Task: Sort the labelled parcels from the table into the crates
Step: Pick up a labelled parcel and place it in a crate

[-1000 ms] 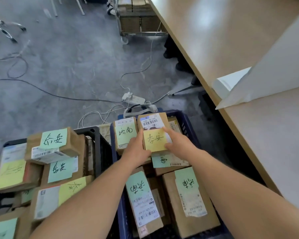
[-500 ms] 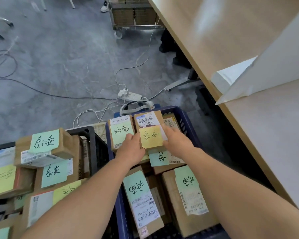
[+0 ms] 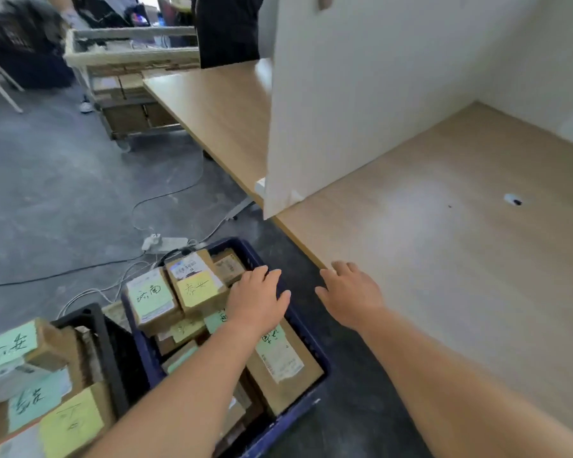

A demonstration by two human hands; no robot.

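Both hands empty, fingers spread: left hand over blue crate, right hand nearer table; no parcels visible there.

Head-worn view, forward and down

**Bare arms, bare hands**

Both forearms are uncovered to the frame's lower edge; no sleeve shows. The left hand and right hand wear no gloves, rings, or watch at the wrist.
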